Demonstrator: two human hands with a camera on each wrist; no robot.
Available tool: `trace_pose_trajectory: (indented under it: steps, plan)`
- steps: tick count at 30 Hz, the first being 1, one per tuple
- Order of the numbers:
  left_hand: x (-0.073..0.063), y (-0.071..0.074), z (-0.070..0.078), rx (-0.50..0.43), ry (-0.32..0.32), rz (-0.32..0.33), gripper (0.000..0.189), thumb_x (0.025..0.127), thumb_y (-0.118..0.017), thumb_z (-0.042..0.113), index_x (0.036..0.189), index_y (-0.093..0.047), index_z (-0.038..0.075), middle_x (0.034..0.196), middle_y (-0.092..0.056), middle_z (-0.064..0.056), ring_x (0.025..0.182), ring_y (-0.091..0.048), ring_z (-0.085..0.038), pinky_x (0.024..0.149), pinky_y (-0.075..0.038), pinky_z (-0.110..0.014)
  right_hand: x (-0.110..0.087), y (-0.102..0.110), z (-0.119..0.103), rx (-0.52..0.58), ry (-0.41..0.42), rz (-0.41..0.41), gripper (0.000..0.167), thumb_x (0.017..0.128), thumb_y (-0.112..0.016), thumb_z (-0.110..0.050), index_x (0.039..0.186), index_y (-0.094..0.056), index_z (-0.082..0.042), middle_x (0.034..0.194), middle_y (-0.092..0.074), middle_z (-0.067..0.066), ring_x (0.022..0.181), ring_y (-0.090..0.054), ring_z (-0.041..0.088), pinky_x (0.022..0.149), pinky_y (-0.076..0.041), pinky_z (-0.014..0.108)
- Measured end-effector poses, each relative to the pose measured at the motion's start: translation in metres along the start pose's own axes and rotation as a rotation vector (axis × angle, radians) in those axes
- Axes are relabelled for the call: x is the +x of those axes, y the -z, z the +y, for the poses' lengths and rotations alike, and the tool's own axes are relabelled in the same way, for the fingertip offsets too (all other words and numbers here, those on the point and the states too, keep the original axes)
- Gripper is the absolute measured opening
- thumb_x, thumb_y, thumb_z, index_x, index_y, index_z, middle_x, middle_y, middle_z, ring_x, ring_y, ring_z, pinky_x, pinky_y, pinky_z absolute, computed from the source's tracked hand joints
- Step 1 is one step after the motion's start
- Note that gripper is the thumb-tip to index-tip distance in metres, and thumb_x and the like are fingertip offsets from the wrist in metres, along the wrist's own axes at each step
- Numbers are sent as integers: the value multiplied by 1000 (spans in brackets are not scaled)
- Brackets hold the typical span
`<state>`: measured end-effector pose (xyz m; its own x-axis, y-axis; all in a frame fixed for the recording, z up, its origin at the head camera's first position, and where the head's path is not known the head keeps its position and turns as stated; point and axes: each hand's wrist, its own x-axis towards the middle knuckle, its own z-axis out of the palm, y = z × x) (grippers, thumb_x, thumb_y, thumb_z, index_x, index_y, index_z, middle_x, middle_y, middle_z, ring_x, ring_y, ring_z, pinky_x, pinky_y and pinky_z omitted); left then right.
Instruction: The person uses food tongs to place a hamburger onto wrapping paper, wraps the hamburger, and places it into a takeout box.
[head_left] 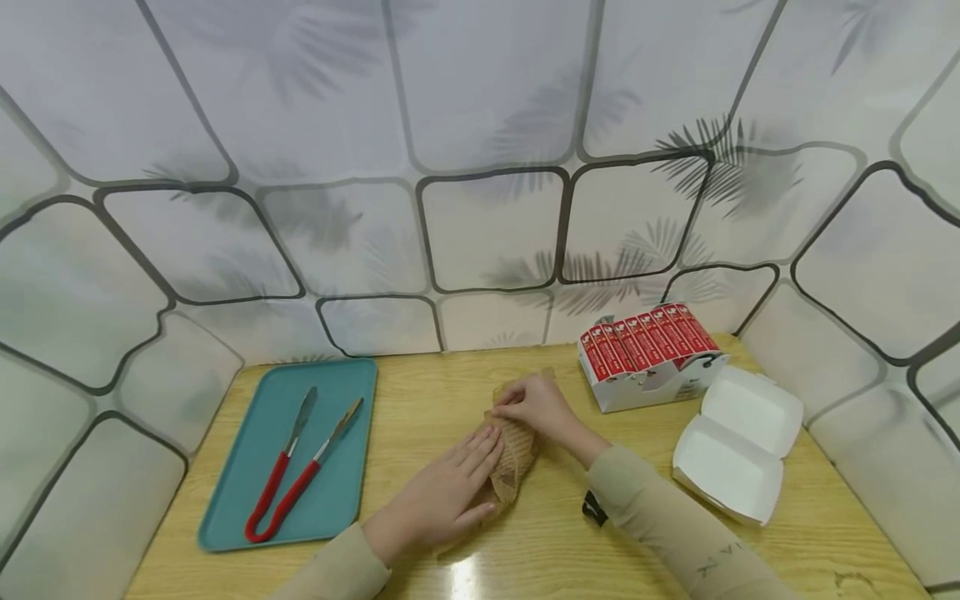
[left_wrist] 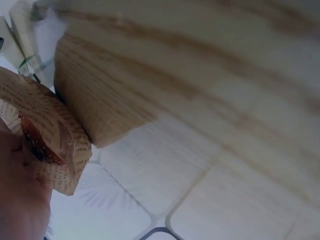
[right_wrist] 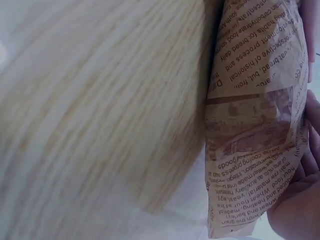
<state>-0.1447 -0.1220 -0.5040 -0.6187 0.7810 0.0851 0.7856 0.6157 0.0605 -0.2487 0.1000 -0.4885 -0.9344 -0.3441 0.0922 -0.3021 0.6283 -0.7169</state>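
Observation:
Brown printed wrapping paper (head_left: 517,454) lies folded around some food near the table's middle. Through a gap in the paper, the left wrist view shows a dark, reddish-brown, speckled piece of food (left_wrist: 37,142); its kind cannot be told. My left hand (head_left: 450,483) rests flat on the packet's left side, fingers straight. At the packet's far end, my right hand (head_left: 538,407) pinches the paper between thumb and fingertips. Lines of dark print cover the paper (right_wrist: 255,185) in the right wrist view, with the right hand's fingers (right_wrist: 295,205) along its edge.
A teal tray (head_left: 348,467) on the left bears red-handled tongs (head_left: 273,487). At the back right stands a white box (head_left: 622,393) of red packets (head_left: 648,342). An open white clamshell container (head_left: 731,471) lies at right, and a small black item (head_left: 593,508) near the right sleeve.

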Motion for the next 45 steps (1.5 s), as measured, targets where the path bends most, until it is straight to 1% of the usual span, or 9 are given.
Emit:
trace_pose_trajectory:
  steps: [6,13,20,26,32,34,39,42,45]
  plan:
    - [1,0,1,-20,19,9,78,113,-38,53,167,-25,-1,177,-18,-19,166,-19,-31,136,-23,-45,2,2,-3,-12,-23,-20,13,87,-89,-21,89,-85,-9,88,-83,5,78,-75,13,78,-64,33]
    - [3,0,1,-31,44,-26,80,113,-37,54,168,-20,-1,178,-12,-19,166,-15,-31,136,-21,-43,2,5,-3,30,-19,-50,13,87,-88,-19,91,-85,-7,89,-83,7,79,-76,14,78,-64,30]
    - [2,3,1,-53,35,8,71,112,-44,39,166,-26,-3,177,-18,-21,165,-19,-32,136,-24,-45,2,4,-6,44,-8,-37,9,87,-88,-14,89,-84,-7,86,-82,7,75,-74,11,73,-63,28]
    - [5,5,0,-28,9,51,69,109,-47,31,165,-27,-5,175,-20,-23,165,-23,-32,135,-24,-45,3,2,-5,2,-16,-27,8,86,-89,-15,88,-84,-9,85,-82,4,74,-74,11,74,-63,29]
    - [7,2,1,-54,32,8,72,108,-45,29,166,-21,-6,177,-13,-23,166,-16,-32,136,-24,-44,3,2,-3,11,0,-35,8,87,-88,-14,89,-84,-8,86,-83,6,76,-75,12,75,-63,29]
    - [8,0,0,-58,34,2,72,108,-45,28,167,-19,-6,177,-12,-22,166,-15,-32,136,-23,-43,3,2,-3,15,8,-30,8,87,-88,-14,89,-84,-7,86,-82,6,76,-76,13,75,-64,29]
    - [8,-3,-3,-23,13,28,74,106,-47,27,166,-20,-7,176,-16,-23,166,-19,-31,136,-24,-42,1,3,-4,43,-9,-5,9,89,-86,-12,93,-83,-5,89,-83,8,79,-76,17,79,-64,33]
    - [9,-3,-3,-14,16,30,75,105,-48,28,166,-21,-7,176,-17,-23,165,-20,-32,135,-25,-42,-1,5,-3,63,-50,24,10,90,-85,-14,96,-84,-6,92,-83,8,82,-75,16,79,-64,33]
    - [9,-1,-1,-35,34,7,77,105,-48,30,167,-19,-6,177,-14,-23,166,-17,-32,136,-23,-43,-1,7,0,68,-90,64,12,92,-84,-16,100,-84,-8,95,-83,7,83,-74,15,79,-64,31]
